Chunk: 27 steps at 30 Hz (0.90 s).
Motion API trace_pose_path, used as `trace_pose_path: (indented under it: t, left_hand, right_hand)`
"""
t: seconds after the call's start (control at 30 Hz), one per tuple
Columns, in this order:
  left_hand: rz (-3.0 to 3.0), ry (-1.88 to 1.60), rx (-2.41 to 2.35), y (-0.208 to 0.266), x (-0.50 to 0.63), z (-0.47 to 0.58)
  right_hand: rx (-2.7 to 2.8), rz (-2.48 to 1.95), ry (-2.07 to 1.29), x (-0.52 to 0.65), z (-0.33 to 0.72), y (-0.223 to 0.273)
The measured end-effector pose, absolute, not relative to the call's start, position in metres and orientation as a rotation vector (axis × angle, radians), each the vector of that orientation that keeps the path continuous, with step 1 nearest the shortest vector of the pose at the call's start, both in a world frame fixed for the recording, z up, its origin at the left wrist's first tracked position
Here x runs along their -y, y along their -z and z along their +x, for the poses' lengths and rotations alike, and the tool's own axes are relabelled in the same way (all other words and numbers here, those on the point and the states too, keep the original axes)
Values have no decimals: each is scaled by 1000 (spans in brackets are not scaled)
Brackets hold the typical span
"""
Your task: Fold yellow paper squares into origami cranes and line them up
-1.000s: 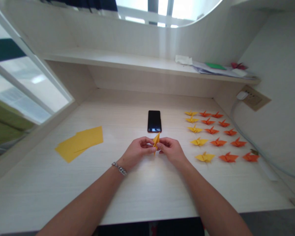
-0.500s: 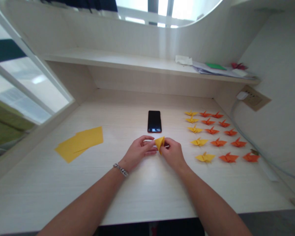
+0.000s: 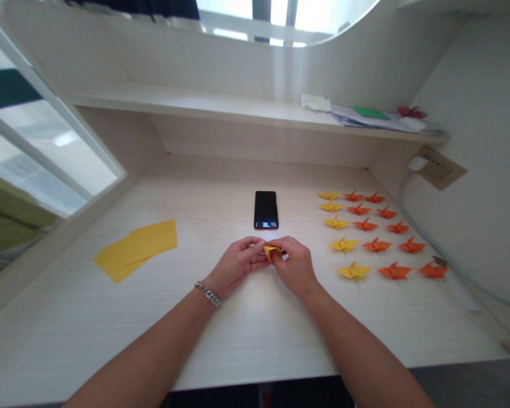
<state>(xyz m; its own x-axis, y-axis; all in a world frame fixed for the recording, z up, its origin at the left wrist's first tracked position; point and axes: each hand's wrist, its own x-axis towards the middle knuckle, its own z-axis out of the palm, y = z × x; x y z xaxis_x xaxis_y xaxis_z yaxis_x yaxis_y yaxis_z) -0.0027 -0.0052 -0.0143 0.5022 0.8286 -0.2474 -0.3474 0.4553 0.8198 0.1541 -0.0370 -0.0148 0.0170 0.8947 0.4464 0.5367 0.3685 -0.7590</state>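
Observation:
Between my two hands is a small piece of folded yellow paper [image 3: 272, 253], partly covered by the fingers. My left hand [image 3: 240, 262], with a chain bracelet [image 3: 208, 293] at its wrist, pinches the paper's left side. On the other side my right hand [image 3: 295, 264] grips it with thumb and fingers. A black phone [image 3: 266, 210] lies on the desk just beyond the hands. Yellow paper sheets [image 3: 136, 249] overlap flat on the desk at the left.
Rows of folded paper cranes, yellow [image 3: 344, 245] and orange [image 3: 377, 245], stand at the right. A cable [image 3: 433, 249] runs from a wall socket [image 3: 440, 167] along the right edge. Above the desk's back, a shelf [image 3: 195, 102] holds papers [image 3: 352, 117].
The folded yellow paper has turned and shows less of its surface, more hidden by the fingers. My right hand has closed in slightly leftward over it.

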Motion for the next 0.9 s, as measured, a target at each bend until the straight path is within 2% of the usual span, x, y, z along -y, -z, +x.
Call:
trace_pose_path:
  t: [0.43,0.9]
  left_hand:
    - [889,-824,-689,20,3,-4]
    - [985,-842,-734,18,2,-7]
  right_hand:
    - [1204,-1300,-948,29,151,23]
    - [1073,-1183,-1044,30,149,22]
